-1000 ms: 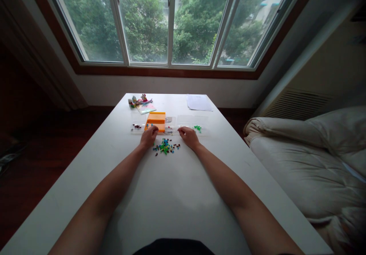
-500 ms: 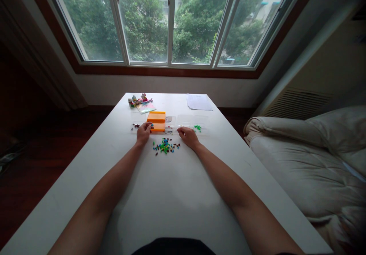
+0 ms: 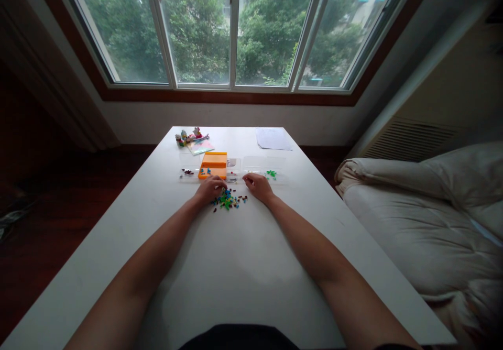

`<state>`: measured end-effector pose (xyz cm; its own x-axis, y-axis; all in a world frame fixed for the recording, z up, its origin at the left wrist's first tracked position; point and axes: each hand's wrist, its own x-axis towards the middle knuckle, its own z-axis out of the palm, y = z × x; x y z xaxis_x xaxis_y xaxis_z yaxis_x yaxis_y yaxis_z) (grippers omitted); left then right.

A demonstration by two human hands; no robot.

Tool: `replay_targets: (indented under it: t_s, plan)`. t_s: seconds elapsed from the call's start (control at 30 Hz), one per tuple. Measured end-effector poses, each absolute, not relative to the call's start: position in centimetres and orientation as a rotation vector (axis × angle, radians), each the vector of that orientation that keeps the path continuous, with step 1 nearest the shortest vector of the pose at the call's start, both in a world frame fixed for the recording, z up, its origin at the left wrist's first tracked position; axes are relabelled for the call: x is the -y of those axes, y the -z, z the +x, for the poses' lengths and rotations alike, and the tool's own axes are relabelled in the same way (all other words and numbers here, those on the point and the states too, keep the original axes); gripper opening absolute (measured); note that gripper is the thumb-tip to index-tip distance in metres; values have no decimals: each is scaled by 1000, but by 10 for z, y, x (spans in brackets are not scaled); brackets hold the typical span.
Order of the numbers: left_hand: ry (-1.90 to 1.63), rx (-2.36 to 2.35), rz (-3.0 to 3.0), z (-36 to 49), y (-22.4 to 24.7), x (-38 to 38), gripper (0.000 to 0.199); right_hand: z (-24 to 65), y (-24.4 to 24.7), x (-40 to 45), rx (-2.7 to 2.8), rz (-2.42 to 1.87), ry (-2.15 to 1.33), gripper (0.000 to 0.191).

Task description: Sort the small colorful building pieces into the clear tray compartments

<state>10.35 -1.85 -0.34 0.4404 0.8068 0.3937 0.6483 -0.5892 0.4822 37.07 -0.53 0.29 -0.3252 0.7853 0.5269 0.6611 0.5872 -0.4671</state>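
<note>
A loose pile of small toy bricks point(image 3: 227, 200) in green, blue, brown and yellow lies on the white table. At its upper left edge is my left hand point(image 3: 210, 188), palm down with the fingers bent together over the bricks; whatever is between the fingertips is hidden. Just beyond it stands an open orange box point(image 3: 214, 165) with a few blue pieces point(image 3: 206, 171) in its near half. To the right of the pile rests my right hand point(image 3: 257, 183), its fingers curled and closed by a clear tray; I cannot make out anything in them.
Green pieces point(image 3: 271, 173) lie in the clear tray point(image 3: 279, 160) on the right, brown pieces point(image 3: 187, 172) at the left. Small figures point(image 3: 190, 137) and paper sheets point(image 3: 273, 139) are at the far end of the table. A cushioned sofa point(image 3: 416, 224) stands to the right.
My left hand has moved from the orange box back and right to the pile, uncovering blue pieces in the box. My right hand stays nearly in place.
</note>
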Motion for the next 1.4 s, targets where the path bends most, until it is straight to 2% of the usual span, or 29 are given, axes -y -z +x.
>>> replay_targets:
  t_s: [0.27,0.47,0.9,1.2,1.4]
  plan:
    - [-851,-1331,2466,102,2,19,28,371,-2,5,2083,-1136,-208,19]
    - [-808,-1338,2492,105,0,20,37,372,-1,4,2086,-1119,-204,18]
    - [-848,-1556,2409,99,3,19,14,372,1,3,2081,-1119,-215,19]
    - [-834,-1653,2360,99,0,20,12,372,0,3,2090,-1134,-213,18]
    - [-1013,-1700,2286,97,-2,19,16,372,-1,3,2096,-1123,-212,17]
